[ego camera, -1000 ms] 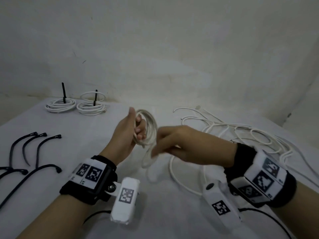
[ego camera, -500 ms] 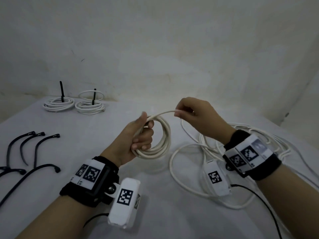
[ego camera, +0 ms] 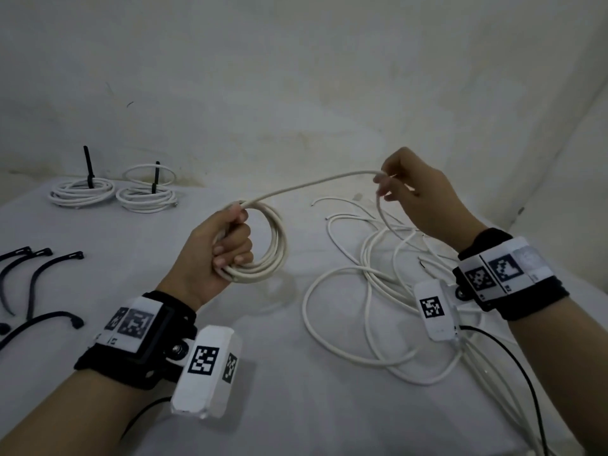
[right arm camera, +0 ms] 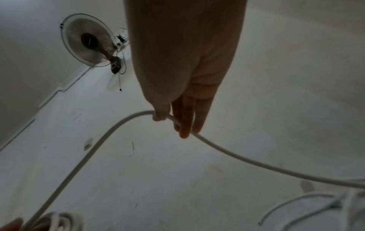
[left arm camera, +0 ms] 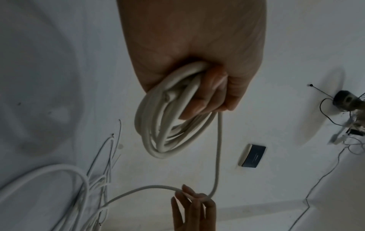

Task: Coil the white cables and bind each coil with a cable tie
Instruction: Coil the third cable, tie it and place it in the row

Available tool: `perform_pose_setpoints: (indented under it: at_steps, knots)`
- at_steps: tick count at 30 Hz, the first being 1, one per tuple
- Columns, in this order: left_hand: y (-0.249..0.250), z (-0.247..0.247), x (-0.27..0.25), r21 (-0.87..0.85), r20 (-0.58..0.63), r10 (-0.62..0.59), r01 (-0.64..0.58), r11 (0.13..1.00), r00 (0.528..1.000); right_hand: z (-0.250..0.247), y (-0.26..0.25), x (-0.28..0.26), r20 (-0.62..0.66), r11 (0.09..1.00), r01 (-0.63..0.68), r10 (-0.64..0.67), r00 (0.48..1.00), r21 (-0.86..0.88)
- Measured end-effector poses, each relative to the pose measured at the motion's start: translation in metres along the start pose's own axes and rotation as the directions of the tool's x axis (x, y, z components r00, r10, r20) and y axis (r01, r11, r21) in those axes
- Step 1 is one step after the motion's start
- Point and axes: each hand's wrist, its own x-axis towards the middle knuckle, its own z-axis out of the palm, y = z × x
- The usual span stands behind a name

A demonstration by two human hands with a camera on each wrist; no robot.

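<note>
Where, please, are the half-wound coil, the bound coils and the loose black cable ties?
half-wound coil point(ego camera: 275, 245): head view, right-hand arc.
bound coils point(ego camera: 82, 192): head view, left coil's windings.
loose black cable ties point(ego camera: 44, 269): head view, one tie's strap.

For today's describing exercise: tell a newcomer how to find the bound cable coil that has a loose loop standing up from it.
Look to the far left corner of the white table, near the wall, where two bound coils lie side by side. It is the right-hand coil; unlike the flat left-hand coil, one loop rises above it around its black tie.
</note>
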Motion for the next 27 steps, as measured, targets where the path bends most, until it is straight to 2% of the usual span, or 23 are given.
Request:
perform_pose_setpoints:
  at_steps: [3,5,9,13,15,19,23,25,27]
  knots:
    - [0.003,-0.002,0.0,-0.058,0.001,0.013,-0.013,0.998,1.0,-0.002,-0.007,-0.002,-0.056,0.989,0.087,-0.095,0.994,-0.119]
    - [0.005,0.0,0.0,-0.084,-0.039,0.031,-0.034,0.996,0.999,0.0,-0.005,-0.007,-0.031,0.994,0.067,-0.07,0.997,-0.086]
    - [0.012,0.003,-0.001,-0.149,-0.133,0.097,-0.117,0.982,0.986,0.014,0.006,-0.022,0.194,0.999,-0.049,0.05,0.98,-0.011]
    - [0.018,0.003,0.0,-0.152,-0.215,0.169,-0.204,0.967,0.962,0.027,0.015,-0.032,0.317,0.991,-0.018,0.06,0.947,-0.134]
    - [0.016,0.002,0.001,-0.14,-0.248,0.178,-0.217,0.966,0.952,0.033,0.011,-0.035,0.416,0.98,0.032,0.054,0.908,-0.196]
    - [0.008,0.0,0.005,-0.069,-0.272,0.168,-0.193,0.979,0.948,0.048,-0.02,-0.043,0.592,0.954,0.236,-0.082,0.802,-0.188]
    - [-0.001,0.008,0.003,0.089,-0.234,0.173,-0.156,0.984,0.957,0.062,-0.068,-0.049,0.654,0.926,0.377,-0.282,0.702,-0.005]
    - [-0.008,0.011,0.002,0.218,-0.208,0.15,-0.104,0.97,0.967,0.066,-0.088,-0.046,0.601,0.898,0.429,-0.395,0.695,0.095]
    - [-0.016,0.016,-0.001,0.385,-0.165,0.122,-0.05,0.922,0.979,0.069,-0.099,-0.037,0.502,0.879,0.448,-0.464,0.73,0.163]
